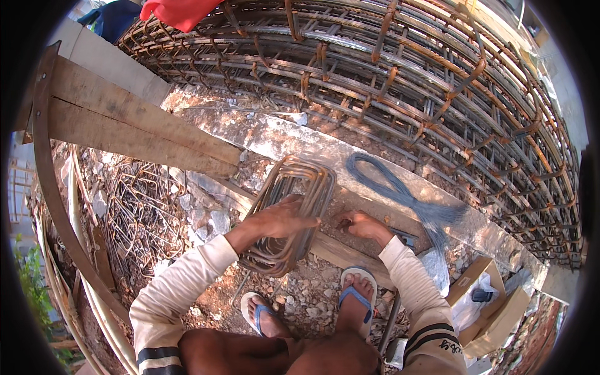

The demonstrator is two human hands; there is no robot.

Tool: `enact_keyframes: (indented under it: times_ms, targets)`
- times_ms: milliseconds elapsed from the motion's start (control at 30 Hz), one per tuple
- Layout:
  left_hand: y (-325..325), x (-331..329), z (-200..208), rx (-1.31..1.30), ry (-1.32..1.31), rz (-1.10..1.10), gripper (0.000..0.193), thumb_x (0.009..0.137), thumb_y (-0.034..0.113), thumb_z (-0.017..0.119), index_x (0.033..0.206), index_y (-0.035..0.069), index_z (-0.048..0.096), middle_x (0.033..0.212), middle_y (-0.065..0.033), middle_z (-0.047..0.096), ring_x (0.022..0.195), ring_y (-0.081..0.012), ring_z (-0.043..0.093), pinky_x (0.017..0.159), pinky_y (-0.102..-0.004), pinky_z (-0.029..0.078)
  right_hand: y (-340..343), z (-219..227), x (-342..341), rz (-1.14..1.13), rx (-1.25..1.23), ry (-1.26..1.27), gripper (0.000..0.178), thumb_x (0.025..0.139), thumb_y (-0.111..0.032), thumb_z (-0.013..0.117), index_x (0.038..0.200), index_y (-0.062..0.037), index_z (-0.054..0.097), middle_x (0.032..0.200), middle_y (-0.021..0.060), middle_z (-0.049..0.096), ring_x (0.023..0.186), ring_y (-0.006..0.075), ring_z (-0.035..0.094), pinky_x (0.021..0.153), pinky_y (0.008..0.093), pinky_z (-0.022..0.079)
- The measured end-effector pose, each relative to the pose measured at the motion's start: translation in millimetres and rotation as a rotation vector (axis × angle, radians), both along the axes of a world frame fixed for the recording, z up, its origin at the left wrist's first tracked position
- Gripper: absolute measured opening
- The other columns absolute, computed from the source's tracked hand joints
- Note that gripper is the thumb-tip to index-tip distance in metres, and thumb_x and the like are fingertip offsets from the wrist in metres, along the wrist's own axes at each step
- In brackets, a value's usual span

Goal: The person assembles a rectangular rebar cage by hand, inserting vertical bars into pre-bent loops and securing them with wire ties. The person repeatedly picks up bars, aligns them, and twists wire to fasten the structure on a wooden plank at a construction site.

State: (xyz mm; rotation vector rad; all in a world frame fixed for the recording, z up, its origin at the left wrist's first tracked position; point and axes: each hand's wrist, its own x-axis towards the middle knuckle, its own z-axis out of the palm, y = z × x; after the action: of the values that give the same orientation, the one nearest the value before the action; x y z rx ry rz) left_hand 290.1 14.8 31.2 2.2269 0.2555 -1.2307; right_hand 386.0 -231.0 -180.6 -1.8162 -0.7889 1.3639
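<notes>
A stack of rectangular bent-steel stirrups (284, 265), rusty brown, lies on a wooden plank in front of me. Over its middle is my left hand (278, 219), its fingers apart and reaching toward the right side of the stack. My right hand (364, 226) is just right of the stirrups, above the plank, with its fingers curled in. Whatever those fingers may hold is too small to make out. Beyond the right hand, a looped bundle of thin grey tie wire (381, 177) rests on a concrete ledge, its loose ends fanning out to the right.
Long rebar cages (350, 69) are piled across the far side. A wooden board (134, 119) slants in from the left, near a curved metal strip (56, 206). Loose bent rods (147, 219) litter the rubble. An open cardboard box (478, 297) stands at right. My sandalled feet are below.
</notes>
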Motion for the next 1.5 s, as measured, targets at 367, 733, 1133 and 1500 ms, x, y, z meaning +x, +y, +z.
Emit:
enact_keyframes:
  times_ms: [367,733,1133,1500]
  targets:
    - [0,-2,3,-0.016,-0.011,0.019,0.091,0.098,0.075,0.032,0.157,0.006,0.038,0.169,-0.0212,0.014,0.158,-0.0335,0.007,0.128,-0.0495,0.016,-66,48,-13,-0.170,-0.171,-0.077,0.035,0.090,-0.002,0.057,0.122,0.0001,0.071,0.095,0.0174,0.070,0.077,0.0215,0.071,0.067,0.0383,0.056]
    - [-17,-13,14,0.213,-0.352,0.014,0.086,0.099,0.056,0.057,0.157,0.000,0.027,0.162,-0.0266,0.024,0.130,-0.0504,0.052,0.113,-0.0515,0.042,-3,37,-55,-0.095,-0.035,-0.497,0.024,0.095,-0.019,0.063,0.113,-0.0076,0.074,0.098,0.0233,0.072,0.097,0.0439,0.066,0.089,0.0509,0.051]
    - [-8,-38,18,0.017,-0.812,0.035,0.053,0.095,0.021,0.068,0.141,0.001,0.050,0.146,-0.0197,0.047,0.116,-0.0430,0.062,0.099,-0.0484,0.052,-8,115,-65,-0.167,0.043,-0.663,0.025,0.089,-0.007,0.064,0.111,-0.0024,0.072,0.092,0.0245,0.072,0.085,0.0441,0.069,0.079,0.0499,0.054]
    - [-10,-34,19,-0.109,-0.780,0.091,0.047,0.090,0.013,0.071,0.132,0.005,0.052,0.135,-0.0141,0.053,0.104,-0.0395,0.066,0.091,-0.0495,0.054,25,142,-43,-0.261,0.447,0.138,0.030,0.084,-0.004,0.060,0.112,0.0015,0.072,0.092,0.0200,0.075,0.087,0.0251,0.075,0.079,0.0378,0.056]
